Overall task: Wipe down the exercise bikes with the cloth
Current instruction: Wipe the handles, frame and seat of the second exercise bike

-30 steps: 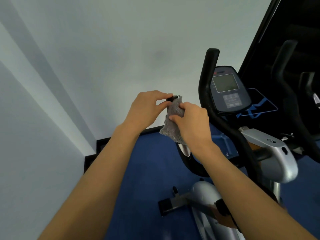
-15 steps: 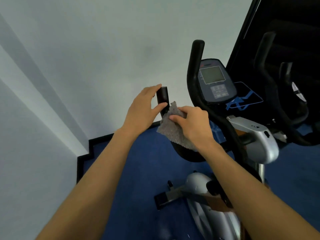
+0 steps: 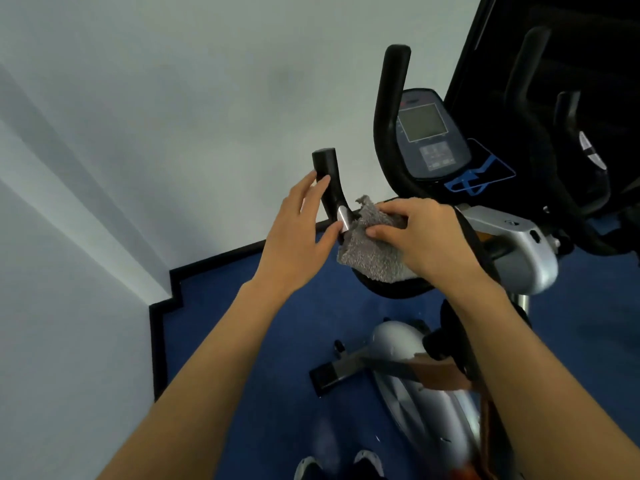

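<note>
A silver and black exercise bike (image 3: 512,251) stands in front of me on blue carpet. Its near left handlebar (image 3: 327,181) rises as a short black post with a silver sensor patch. My right hand (image 3: 426,237) grips a grey cloth (image 3: 372,251) and presses it on the curved lower part of that handlebar. My left hand (image 3: 301,233) is loosely cupped around the post just below its tip, fingers apart, thumb near the silver patch. The taller black handlebar (image 3: 388,119) and the console (image 3: 427,133) are behind.
A white wall fills the left and top, meeting the blue floor (image 3: 242,306) at a black skirting. A second dark bike (image 3: 568,140) stands at the far right before a black panel. My shoes (image 3: 341,465) show at the bottom edge beside the bike's base.
The right hand has slid the cloth down from the handlebar tip to its lower curve, baring the post. The left hand has loosened and dropped lower. The view has tilted downward.
</note>
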`<state>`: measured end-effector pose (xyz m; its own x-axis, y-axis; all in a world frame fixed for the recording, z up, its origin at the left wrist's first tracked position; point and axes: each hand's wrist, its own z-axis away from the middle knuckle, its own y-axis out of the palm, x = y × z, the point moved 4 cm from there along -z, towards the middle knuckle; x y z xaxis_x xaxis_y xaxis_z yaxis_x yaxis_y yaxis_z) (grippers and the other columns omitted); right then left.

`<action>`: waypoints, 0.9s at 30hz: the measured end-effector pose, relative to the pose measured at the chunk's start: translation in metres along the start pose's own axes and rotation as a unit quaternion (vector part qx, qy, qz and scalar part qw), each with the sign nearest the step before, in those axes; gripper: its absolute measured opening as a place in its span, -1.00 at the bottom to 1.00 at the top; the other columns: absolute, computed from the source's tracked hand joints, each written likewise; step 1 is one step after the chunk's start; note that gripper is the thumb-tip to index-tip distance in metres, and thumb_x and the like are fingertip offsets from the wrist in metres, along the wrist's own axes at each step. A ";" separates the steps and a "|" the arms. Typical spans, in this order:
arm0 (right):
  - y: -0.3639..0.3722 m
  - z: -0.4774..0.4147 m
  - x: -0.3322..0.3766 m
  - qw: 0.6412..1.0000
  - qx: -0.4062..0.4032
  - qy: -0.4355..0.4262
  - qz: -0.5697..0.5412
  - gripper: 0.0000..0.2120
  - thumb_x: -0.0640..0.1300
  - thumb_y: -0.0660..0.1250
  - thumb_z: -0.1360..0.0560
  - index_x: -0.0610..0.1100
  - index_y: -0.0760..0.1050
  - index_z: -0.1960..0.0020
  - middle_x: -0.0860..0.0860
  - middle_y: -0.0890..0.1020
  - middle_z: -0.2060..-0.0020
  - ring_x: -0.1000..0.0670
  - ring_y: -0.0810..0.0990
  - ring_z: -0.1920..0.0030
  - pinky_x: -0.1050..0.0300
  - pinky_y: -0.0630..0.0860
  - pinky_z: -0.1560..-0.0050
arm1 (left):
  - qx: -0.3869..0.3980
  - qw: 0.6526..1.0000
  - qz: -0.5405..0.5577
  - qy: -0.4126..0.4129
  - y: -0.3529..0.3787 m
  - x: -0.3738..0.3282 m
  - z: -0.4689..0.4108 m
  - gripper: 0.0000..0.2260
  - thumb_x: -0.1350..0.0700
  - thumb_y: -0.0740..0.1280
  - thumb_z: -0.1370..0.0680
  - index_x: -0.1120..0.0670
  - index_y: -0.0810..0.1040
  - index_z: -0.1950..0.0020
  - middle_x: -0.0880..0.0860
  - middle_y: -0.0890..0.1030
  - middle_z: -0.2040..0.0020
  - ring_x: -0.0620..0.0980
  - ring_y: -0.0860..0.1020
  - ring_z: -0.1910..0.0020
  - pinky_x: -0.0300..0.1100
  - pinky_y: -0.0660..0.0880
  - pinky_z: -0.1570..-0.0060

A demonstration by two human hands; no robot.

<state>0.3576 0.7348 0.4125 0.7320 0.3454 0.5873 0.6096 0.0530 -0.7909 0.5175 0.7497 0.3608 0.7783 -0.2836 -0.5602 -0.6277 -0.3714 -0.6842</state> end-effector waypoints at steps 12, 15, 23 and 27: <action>0.026 0.021 -0.016 0.987 0.138 -0.006 0.082 -0.60 -0.01 0.43 -0.39 -0.20 0.51 -0.15 -0.13 0.61 -0.02 -0.10 0.55 -0.05 0.04 0.49 -0.03 | 0.022 0.998 -0.059 0.005 0.022 -0.017 0.023 -0.52 -0.02 0.19 -0.58 0.11 0.22 -0.46 0.10 0.10 -0.53 0.04 0.13 -0.47 -0.09 0.13 -0.42; 0.024 0.027 -0.022 0.983 0.156 -0.020 0.092 -0.62 -0.03 0.43 -0.39 -0.22 0.52 -0.12 -0.13 0.60 -0.01 -0.12 0.54 -0.05 -0.01 0.48 -0.06 | 0.026 0.998 -0.057 -0.017 0.026 -0.021 0.026 -0.51 -0.01 0.16 -0.58 0.09 0.18 -0.48 0.07 0.07 -0.53 0.03 0.10 -0.49 -0.11 0.09 -0.43; 0.013 0.031 -0.034 0.968 0.197 -0.058 0.143 -0.51 -0.13 0.45 -0.38 -0.12 0.44 -0.28 -0.12 0.56 -0.17 -0.12 0.47 -0.21 0.05 0.41 -0.19 | 0.009 0.995 -0.084 -0.054 0.023 -0.031 0.031 -0.53 0.07 0.20 -0.59 0.09 0.18 -0.47 0.09 0.08 -0.53 0.05 0.05 -0.50 -0.12 0.03 -0.42; -0.003 0.026 -0.039 0.983 0.161 -0.051 0.067 -0.59 -0.14 0.47 -0.35 -0.12 0.53 -0.18 -0.10 0.62 -0.08 -0.06 0.54 -0.10 0.16 0.44 -0.07 | 0.020 0.994 -0.095 -0.045 0.028 -0.041 0.035 -0.52 0.04 0.22 -0.58 0.10 0.19 -0.47 0.09 0.08 -0.53 0.06 0.02 -0.50 -0.09 0.02 -0.43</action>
<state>0.3197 0.7461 0.3873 0.7555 0.4604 0.4660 0.3687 0.2891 -0.8834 0.4678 0.7823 0.3482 0.8801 -0.1303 -0.4565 -0.4701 -0.3740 -0.7995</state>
